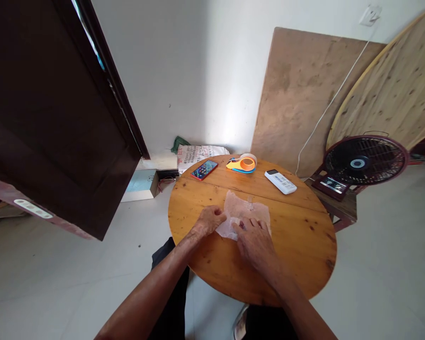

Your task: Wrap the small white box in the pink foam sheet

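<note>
A sheet of translucent bubble wrap [250,206] lies on a round wooden table [301,241], its near left part folded over. My left hand [209,221] is closed, thumb and fingers pinching the left edge of the wrap. My right hand [255,238] rests on the folded part with bent fingers, holding it down against the table. Something small and dark shows beside the right fingertips, too covered to make out. A short strip of clear tape [250,203] sits at the far edge of the wrap.
On the table's far side are a red-edged phone [204,169], an orange and blue tape dispenser [242,163] and a white device with a dark display [280,182], perhaps a power bank. Right of the table, a fan [361,163] stands on a stool [343,208]. A dark door [56,108] is left.
</note>
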`<state>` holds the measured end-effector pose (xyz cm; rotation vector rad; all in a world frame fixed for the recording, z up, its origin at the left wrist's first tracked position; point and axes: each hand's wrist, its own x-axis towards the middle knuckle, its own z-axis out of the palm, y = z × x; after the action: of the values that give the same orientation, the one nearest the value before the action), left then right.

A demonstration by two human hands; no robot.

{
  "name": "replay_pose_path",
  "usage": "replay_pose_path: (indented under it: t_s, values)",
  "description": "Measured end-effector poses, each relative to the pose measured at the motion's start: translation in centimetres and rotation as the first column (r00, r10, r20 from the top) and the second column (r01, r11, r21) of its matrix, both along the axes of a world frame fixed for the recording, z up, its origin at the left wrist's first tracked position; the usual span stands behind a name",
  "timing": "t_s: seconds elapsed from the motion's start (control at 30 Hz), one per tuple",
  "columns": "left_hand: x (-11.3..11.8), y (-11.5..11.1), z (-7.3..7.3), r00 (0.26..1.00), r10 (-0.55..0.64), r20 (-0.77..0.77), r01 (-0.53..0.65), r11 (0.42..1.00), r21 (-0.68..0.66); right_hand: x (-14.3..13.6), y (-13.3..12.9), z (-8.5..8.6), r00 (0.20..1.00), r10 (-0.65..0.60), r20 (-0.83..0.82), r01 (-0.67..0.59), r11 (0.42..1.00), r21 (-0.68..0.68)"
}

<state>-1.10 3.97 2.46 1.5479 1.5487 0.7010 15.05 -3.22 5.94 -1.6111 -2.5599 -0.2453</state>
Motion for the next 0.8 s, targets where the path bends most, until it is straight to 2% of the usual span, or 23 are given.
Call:
replay_pose_path:
  t_s: [0.17, 0.33, 0.47, 0.6, 0.8]
  values:
    - [1.8, -0.3, 1.6, 0.954, 0.012, 0.300, 0.061, 0.971, -0.232, 0.3, -0.1, -0.7, 0.998, 0.027, -0.064, -0.025, 0.999, 0.041]
    - [2.0, -0.1, 2.2, 0.914, 0.074, 0.400, 0.074, 0.937, -0.342, 0.4, 0.1, -1.1, 0.996, 0.025, -0.089, -0.020, 0.998, 0.052]
    - [2.3, 0.0, 2.0, 0.899, 0.047, 0.436, 0.117, 0.933, -0.341, 0.6, 0.2, -1.0, 0.990, -0.005, -0.140, 0.007, 1.000, 0.018]
    - [2.6, -0.5, 2.1, 0.911, -0.001, 0.413, 0.121, 0.957, -0.265, 0.9, -0.1, -1.0, 0.970, -0.034, -0.241, 0.032, 0.999, -0.011]
    - [1.8, -1.7, 3.3, 0.885, -0.262, 0.384, 0.346, 0.923, -0.166, 0.9, -0.2, -1.3, 0.932, -0.056, -0.358, 0.045, 0.998, -0.038]
